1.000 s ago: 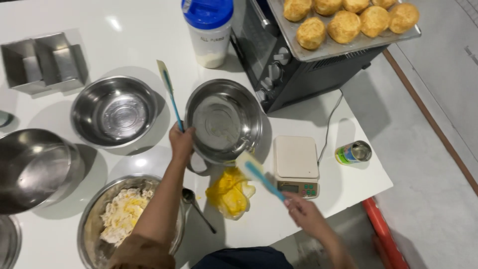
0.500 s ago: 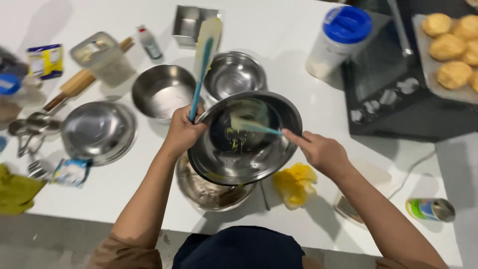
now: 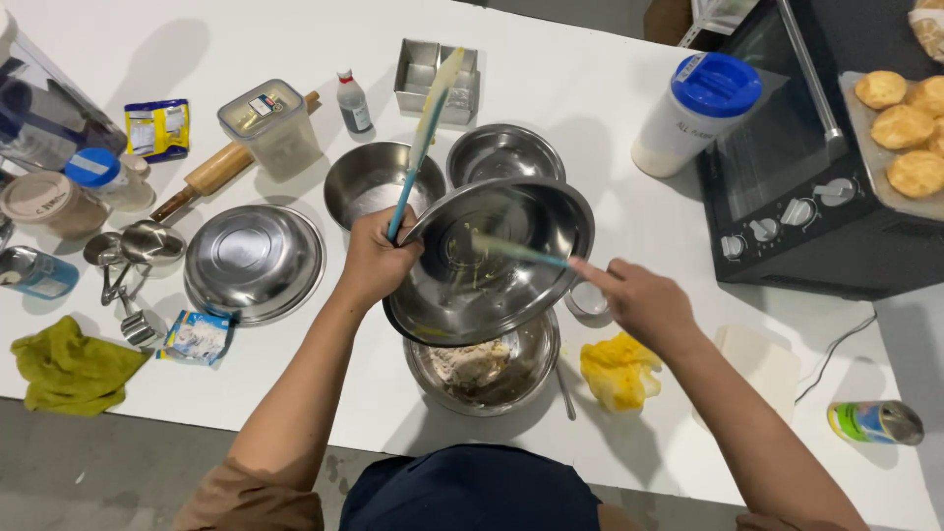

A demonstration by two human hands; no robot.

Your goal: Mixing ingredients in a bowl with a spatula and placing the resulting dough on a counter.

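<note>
Steel bowl (image 3: 492, 261) tilted, smeared inside, left hand (image 3: 377, 261) gripping its rim, right hand (image 3: 639, 305) grasping blue spatula (image 3: 516, 251)

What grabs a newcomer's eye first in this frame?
At centre, the left hand tilts a steel bowl over a lower bowl of dough while gripping a brush. The right hand scrapes inside the tilted bowl with a blurred spatula. At far right, buns sit on a tray above the oven.

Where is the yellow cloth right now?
In the head view, the yellow cloth lies on the white table, just right of the lower steel bowl and directly under the right hand.
</note>
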